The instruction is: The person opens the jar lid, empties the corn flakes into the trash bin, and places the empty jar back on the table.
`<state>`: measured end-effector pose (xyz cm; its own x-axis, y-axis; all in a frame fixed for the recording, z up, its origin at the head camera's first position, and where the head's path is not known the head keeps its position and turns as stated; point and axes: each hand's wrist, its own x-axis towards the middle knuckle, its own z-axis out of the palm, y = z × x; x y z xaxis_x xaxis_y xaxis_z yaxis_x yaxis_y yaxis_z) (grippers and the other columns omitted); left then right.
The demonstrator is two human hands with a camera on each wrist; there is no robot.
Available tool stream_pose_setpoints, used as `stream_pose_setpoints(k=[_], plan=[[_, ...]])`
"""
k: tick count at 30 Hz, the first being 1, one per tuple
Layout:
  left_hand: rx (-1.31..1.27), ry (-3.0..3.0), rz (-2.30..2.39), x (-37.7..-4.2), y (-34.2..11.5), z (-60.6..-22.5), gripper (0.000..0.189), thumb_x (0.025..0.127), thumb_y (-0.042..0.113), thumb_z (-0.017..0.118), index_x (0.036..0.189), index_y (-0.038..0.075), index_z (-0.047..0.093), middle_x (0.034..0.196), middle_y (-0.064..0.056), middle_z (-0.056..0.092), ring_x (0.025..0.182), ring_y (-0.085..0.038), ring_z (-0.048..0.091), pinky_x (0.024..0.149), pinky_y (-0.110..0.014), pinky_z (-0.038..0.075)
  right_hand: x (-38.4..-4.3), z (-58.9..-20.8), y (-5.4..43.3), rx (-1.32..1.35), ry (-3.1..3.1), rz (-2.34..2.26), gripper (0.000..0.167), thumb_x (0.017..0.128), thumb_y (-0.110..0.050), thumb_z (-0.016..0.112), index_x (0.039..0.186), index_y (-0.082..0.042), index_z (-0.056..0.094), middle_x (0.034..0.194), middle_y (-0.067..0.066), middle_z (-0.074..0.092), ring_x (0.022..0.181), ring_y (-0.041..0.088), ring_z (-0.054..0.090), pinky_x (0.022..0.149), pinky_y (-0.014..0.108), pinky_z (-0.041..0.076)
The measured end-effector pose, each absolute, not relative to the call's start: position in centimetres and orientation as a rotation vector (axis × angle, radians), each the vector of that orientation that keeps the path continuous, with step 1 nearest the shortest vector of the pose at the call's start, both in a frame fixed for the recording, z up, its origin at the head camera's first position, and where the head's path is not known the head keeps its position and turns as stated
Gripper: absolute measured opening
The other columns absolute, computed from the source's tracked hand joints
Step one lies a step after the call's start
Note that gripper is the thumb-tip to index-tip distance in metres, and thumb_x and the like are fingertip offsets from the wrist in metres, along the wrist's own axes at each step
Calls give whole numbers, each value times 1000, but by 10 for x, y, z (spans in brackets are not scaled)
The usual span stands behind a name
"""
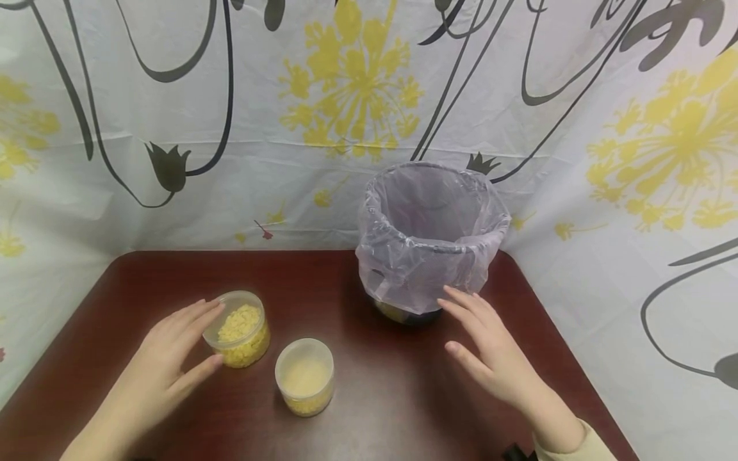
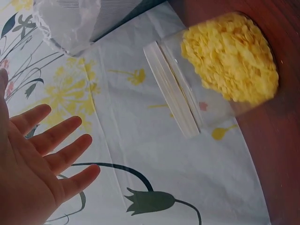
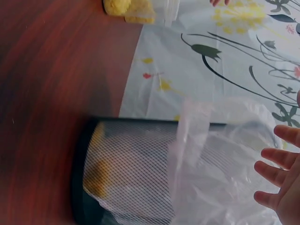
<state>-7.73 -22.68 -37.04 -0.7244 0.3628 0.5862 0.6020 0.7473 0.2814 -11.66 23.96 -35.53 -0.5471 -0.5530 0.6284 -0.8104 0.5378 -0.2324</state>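
Note:
My left hand hovers beside a clear open jar of yellow flakes, fingers spread and holding nothing. In the head view its fingertips overlap the jar's left rim; the left wrist view shows the hand apart from the jar. A smaller clear jar, with a shallower pale yellow fill, stands to the right of the first. On the other side, my right hand is held with straight, parted fingers near the wastebasket's plastic liner. The right wrist view shows the empty hand alongside the liner.
A black mesh wastebasket stands at the table's back right, its clear bag folded over the rim. Something yellowish shows through the mesh. The dark red table meets a white floral sheet at the back and sides.

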Motion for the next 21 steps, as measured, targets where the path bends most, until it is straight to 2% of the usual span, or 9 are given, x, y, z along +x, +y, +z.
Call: stream_pose_setpoints(k=[7, 11, 15, 21], plan=[[-776, -2401, -674, -78, -215, -371, 64, 90, 48, 61, 138, 6, 50, 138, -11, 49, 130, -25, 39, 109, -27, 16, -113, -368, 226, 1134, -2358, 784, 56, 99, -43, 46, 137, -1, 47, 143, 17, 42, 132, 32, 36, 111, 46, 18], [-780, -2397, -689, -78, -209, -373, 66, 89, 52, 60, 137, 7, 51, 138, -12, 49, 133, -22, 37, 109, -28, 17, -113, -375, 218, 1130, -2418, 839, 56, 97, -39, 54, 140, -5, 44, 146, 14, 40, 132, 36, 34, 112, 39, 16], [-788, -2388, -695, -79, -202, -373, 68, 89, 57, 56, 135, 8, 53, 136, -12, 51, 129, -26, 40, 107, -31, 20, -112, -383, 210, 1104, -2495, 886, 63, 90, -31, 65, 144, -9, 40, 147, 11, 38, 133, 36, 32, 111, 32, 17], [-809, -2401, -719, -80, -193, -371, 70, 87, 61, 56, 136, 11, 53, 136, -10, 50, 127, -28, 42, 106, -38, 24, -112, -396, 197, 1088, -2565, 915, 71, 86, -35, 71, 145, -12, 38, 148, 7, 37, 135, 29, 32, 109, 34, 23]])
